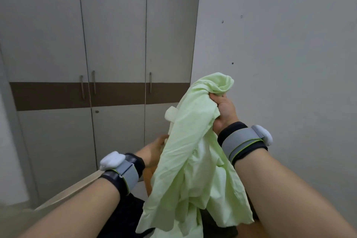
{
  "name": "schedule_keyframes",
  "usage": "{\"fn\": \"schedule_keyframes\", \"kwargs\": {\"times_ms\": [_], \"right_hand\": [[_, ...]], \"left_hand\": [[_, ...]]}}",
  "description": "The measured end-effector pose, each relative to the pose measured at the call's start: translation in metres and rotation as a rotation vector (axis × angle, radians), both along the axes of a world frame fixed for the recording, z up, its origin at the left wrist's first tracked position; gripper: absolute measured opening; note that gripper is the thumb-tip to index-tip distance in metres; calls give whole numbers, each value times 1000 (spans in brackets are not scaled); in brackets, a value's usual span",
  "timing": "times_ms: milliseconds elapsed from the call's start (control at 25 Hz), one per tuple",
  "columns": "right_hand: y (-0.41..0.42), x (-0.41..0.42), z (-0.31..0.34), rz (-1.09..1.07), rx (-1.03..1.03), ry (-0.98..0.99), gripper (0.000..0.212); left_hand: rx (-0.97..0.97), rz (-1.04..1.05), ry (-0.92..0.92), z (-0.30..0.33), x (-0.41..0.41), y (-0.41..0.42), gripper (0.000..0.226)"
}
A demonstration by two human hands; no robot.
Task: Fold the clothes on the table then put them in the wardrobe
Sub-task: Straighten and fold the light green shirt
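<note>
A closed wardrobe (116, 63) with three handled doors and a brown band fills the far side, a bare wall (280, 44) to its right — the destination, by the look of it, not yet opened. In front hangs a pale green garment (191, 160), lifted clear above the surface (148, 177), whose wooden top shows only in slivers behind the cloth; it seems raised so the fabric can drop loose and be sorted out before folding. Dark clothing (127, 212) lies below at the surface's near edge. The right hand (224, 110) is held high, wrist cocked, its grip bunched tight on the garment's upper end. The left hand (156, 149) reaches forward and lower, touching the cloth's far side — its grip is hidden, so whether it holds anything cannot be told. Both wrists wear grey bands (243, 141).
</note>
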State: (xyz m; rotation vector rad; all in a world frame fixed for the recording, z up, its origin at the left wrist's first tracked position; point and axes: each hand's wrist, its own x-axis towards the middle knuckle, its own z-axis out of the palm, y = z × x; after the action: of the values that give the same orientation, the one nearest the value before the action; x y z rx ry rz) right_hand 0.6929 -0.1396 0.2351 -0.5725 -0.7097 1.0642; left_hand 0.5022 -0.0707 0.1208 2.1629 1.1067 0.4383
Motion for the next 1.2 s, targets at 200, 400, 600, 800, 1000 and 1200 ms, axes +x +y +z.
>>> {"fn": "schedule_keyframes", "kwargs": {"times_ms": [200, 400, 600, 800, 1000, 1200], "right_hand": [[4, 14, -11, 37, -11, 70, 50], [-9, 44, -15, -67, -185, -111, 34], [-8, 72, -17, -269, -433, -471, 49], [10, 75, -15, -470, -631, -796, 46], [22, 42, 18, -527, -305, -938, 61], [24, 1, 45, -120, -88, -1155, 83]], "left_hand": [[224, 0, 135, -35, 12, 7, 75], [224, 203, -303, 3, -2, 16, 20], [48, 256, -713, 124, -41, 40, 20], [222, 364, -723, 180, -24, 49, 34], [386, 314, -646, 212, -4, 48, 40], [204, -1, -726, 245, 9, 29, 45]]}}
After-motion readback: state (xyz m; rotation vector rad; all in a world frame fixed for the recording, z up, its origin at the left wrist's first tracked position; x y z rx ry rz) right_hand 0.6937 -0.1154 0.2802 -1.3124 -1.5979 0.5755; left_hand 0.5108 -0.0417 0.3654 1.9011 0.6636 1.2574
